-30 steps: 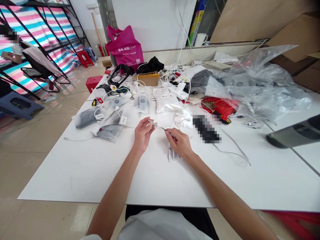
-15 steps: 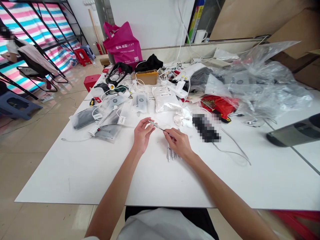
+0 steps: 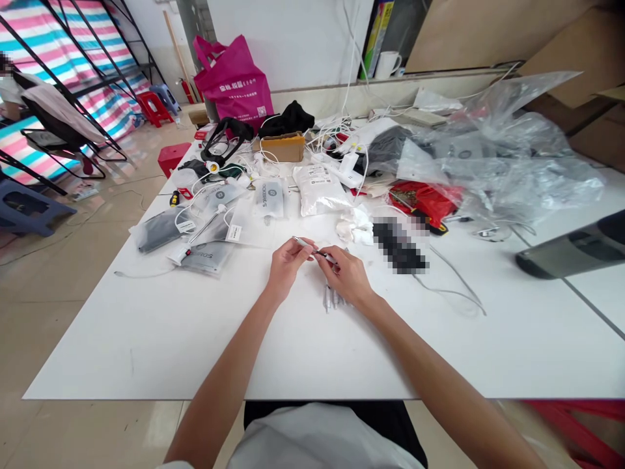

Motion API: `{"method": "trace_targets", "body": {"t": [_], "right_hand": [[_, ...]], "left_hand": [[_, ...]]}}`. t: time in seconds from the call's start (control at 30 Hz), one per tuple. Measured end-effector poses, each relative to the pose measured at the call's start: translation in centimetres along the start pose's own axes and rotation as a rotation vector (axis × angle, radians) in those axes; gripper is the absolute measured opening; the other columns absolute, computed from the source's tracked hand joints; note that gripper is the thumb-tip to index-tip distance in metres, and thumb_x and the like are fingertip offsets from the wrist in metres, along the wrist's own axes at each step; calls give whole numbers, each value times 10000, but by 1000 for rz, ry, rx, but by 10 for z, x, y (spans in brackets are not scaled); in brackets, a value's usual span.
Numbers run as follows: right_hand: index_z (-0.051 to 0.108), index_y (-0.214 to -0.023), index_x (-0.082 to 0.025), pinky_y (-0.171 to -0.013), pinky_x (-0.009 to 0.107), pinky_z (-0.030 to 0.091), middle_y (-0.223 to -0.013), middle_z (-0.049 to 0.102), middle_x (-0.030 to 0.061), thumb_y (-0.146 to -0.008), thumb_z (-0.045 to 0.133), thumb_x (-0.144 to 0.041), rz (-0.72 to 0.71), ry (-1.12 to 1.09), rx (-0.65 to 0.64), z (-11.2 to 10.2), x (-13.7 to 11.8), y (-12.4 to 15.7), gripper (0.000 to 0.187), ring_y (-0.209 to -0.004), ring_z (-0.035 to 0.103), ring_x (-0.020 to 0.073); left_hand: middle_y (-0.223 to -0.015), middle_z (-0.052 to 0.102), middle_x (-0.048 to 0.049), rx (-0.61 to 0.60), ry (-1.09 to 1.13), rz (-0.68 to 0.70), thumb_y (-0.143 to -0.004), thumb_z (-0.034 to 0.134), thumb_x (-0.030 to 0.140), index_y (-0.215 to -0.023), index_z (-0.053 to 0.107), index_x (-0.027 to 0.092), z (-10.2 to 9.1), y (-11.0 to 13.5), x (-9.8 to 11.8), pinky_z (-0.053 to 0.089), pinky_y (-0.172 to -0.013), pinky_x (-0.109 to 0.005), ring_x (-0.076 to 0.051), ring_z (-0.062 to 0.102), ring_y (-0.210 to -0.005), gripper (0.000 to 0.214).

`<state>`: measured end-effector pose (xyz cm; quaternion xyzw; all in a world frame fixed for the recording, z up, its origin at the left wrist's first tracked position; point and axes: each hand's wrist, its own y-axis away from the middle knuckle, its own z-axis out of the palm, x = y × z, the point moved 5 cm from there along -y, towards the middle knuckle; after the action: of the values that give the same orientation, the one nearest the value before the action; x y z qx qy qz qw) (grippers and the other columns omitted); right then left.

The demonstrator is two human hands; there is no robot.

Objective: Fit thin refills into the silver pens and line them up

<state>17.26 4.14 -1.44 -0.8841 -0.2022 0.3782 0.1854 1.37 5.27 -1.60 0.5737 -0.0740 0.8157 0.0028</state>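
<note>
My left hand (image 3: 284,266) pinches the silver-white end of a slim pen (image 3: 303,243) between thumb and fingers. Close beside it, my right hand (image 3: 347,277) is closed on the darker end of the same pen, with a silver part showing between its fingers. Whether the pen is in one piece or two is too small to tell. Several silver pen-like tubes (image 3: 329,299) lie on the white table (image 3: 195,345) just below my right hand, which partly covers them.
Behind my hands lie a crumpled white tissue (image 3: 355,226), a white packet (image 3: 319,189) and grey pouches (image 3: 208,257). Cables and clear plastic bags (image 3: 517,176) crowd the back. A dark cylinder (image 3: 576,251) lies at right. A person sits far left.
My hands have come closer together along the pen, the left hand moving right. Less of the pen shows between them. The view has shifted slightly.
</note>
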Motion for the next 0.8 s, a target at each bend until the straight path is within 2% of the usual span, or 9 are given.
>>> {"method": "trace_targets", "body": {"t": [0.13, 0.33, 0.5, 0.63, 0.8], "right_hand": [[597, -1122, -225, -611, 271, 451, -858, 704, 23, -1050, 537, -436, 65, -7, -48, 2, 4, 0, 231, -654, 621, 160], [564, -1097, -228, -620, 279, 438, -869, 720, 33, -1064, 494, -423, 53, -11, -88, 0, 2, -1, 209, -673, 642, 179], [545, -1180, -242, -668, 298, 478, -1018, 760, 56, -1066, 491, -477, 96, -20, -111, 3, 7, 0, 267, -805, 711, 221], [545, -1205, -238, -685, 305, 506, -1050, 751, 67, -1042, 526, -503, 107, 5, -100, 4, 11, 0, 311, -815, 708, 218], [621, -1143, -244, -698, 290, 492, -1013, 749, 55, -1079, 468, -451, 53, 46, -72, -2, 10, -3, 265, -768, 675, 187]], "left_hand": [[-987, 734, -54, 102, 49, 15, -856, 822, 427, -987, 760, 205, -6, -2, 0, 518, -917, -354, -202, 705, -959, 265], [-1034, 776, -97, -6, -10, -31, -861, 821, 414, -1032, 767, 184, 1, -1, 0, 525, -969, -395, -238, 719, -1017, 291], [-1018, 789, -92, 5, -39, -20, -885, 792, 458, -1047, 718, 199, 0, 0, -1, 541, -916, -362, -233, 732, -1022, 314], [-954, 773, -65, 141, 79, 12, -881, 799, 453, -1051, 677, 205, -9, -2, -1, 565, -908, -368, -219, 748, -975, 325], [-921, 759, -34, 312, 291, -10, -803, 884, 394, -1030, 674, 193, -27, -8, -2, 538, -1012, -386, -198, 761, -976, 369]]}}
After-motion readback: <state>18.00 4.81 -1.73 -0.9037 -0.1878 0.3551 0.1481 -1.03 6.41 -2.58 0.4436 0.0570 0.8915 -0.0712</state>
